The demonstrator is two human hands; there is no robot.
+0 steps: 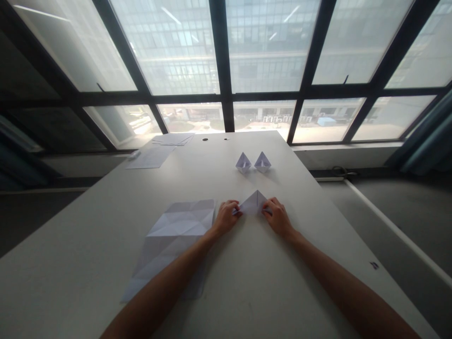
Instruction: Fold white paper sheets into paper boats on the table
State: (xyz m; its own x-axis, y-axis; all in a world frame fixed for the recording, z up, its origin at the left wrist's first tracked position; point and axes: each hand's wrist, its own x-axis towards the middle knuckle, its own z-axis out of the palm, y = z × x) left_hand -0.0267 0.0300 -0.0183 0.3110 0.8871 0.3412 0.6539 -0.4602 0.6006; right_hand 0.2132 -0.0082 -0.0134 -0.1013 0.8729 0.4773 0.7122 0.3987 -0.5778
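Left hand and right hand each pinch a bottom corner of the folded paper, so I'd press both sides evenly to keep creases sharp.

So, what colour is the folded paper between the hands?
The folded paper is white, slightly bluish in the shade; the head view shows it.

- Your left hand sits knuckles up, with the fingers curled in and pinched.
- Your right hand mirrors it, near but apart, fingertips pinched too.
- Both bare forearms stretch forward and converge.
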